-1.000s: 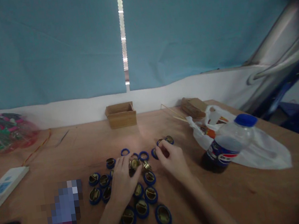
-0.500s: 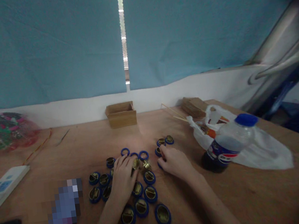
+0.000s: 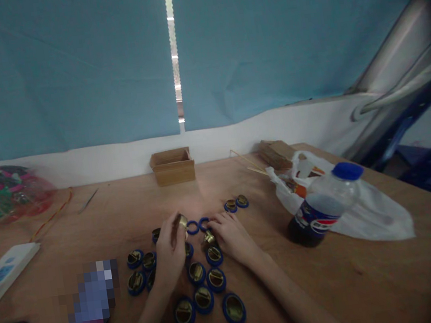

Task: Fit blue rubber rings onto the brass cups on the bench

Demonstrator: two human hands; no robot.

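My left hand (image 3: 169,252) is closed around a round brass-coloured metal piece (image 3: 182,221), pinched at the fingertips and tilted up. Just to the right of it lies a blue ring (image 3: 192,227) on the table. My right hand (image 3: 232,237) has its fingertips down on a second blue ring (image 3: 203,222) and partly covers it. Loose brass-coloured pieces (image 3: 208,238) sit beside those fingers. Around and below the hands lie several blue rings with brass-coloured discs in them, such as this ringed disc (image 3: 203,299). My left hand and forearm hide some of them.
Two ringed discs (image 3: 236,203) lie beyond my right hand. A small cardboard box (image 3: 174,173) stands at the back. To the right are a cola bottle (image 3: 321,211) and a white plastic bag (image 3: 382,219). A power strip (image 3: 8,273) and a blurred-out flat object (image 3: 87,316) lie left.
My right hand has moved left from the ringed discs on the right to the blue ring in the middle. My left hand has shifted slightly left, raising the metal piece. The view has shifted slightly.
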